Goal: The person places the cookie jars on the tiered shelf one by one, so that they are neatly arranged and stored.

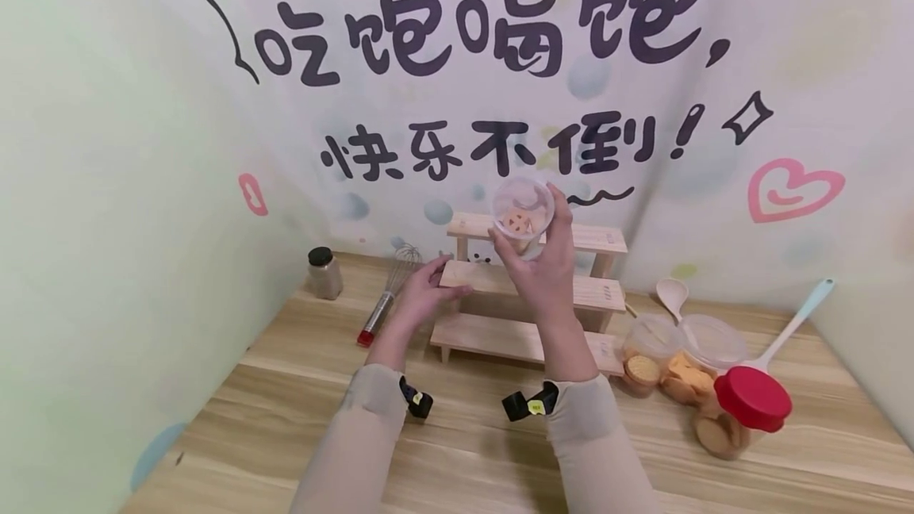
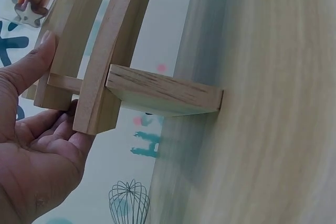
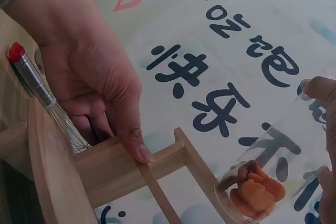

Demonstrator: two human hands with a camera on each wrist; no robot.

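A small three-tier wooden stand (image 1: 493,335) stands on the wood-grained table. My left hand (image 1: 428,292) grips the left end of its middle tier. In the left wrist view the thumb of that hand (image 2: 42,166) lies on the board's top, with the other fingers curled below. My right hand (image 1: 546,280) holds a clear jar (image 1: 524,209) above the top tier, its open mouth tilted toward the head camera. Inside the jar are cookies (image 3: 257,195), brown and orange, gathered at the bottom. Only fingertips of the right hand (image 3: 325,90) show in the right wrist view.
Left of the stand lie a whisk (image 1: 385,300) with a red-ended handle and a black-lidded jar (image 1: 325,274). To the right are two clear cookie containers (image 1: 646,335), a red-lidded cookie jar (image 1: 753,399), a pale spoon (image 1: 673,296) and a blue-tipped utensil (image 1: 796,320). A printed cloth hangs behind.
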